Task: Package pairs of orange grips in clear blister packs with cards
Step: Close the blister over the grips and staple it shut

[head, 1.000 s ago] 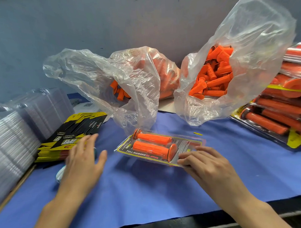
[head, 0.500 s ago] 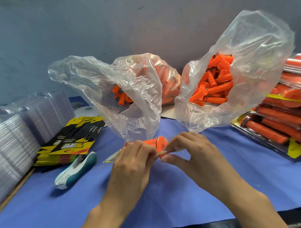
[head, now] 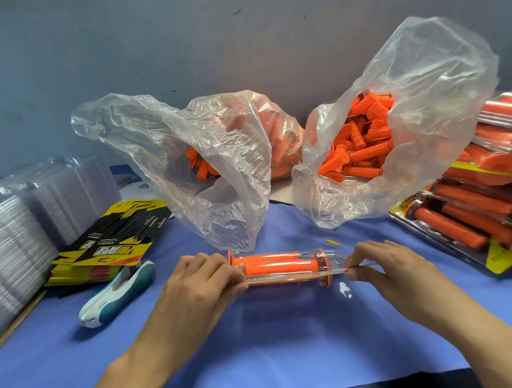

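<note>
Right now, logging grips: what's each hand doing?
Left hand: closed on the blister pack's left end.
Right hand: pinching the pack's right edge.

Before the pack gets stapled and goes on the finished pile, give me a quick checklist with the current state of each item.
1. Two orange grips inside the blister pack: ok, both lie side by side.
2. Card in the pack: ok, a yellow edge shows along the near side.
3. Pack held at both ends: ok, left hand pinches one end, right hand the other.
4. Edges fully closed: cannot tell, the pack is seen edge-on.
5. Stapler within reach: ok, on the blue cloth beside the left hand.
6. Room on the finished packs: ok, the pile sits to the right.
</note>
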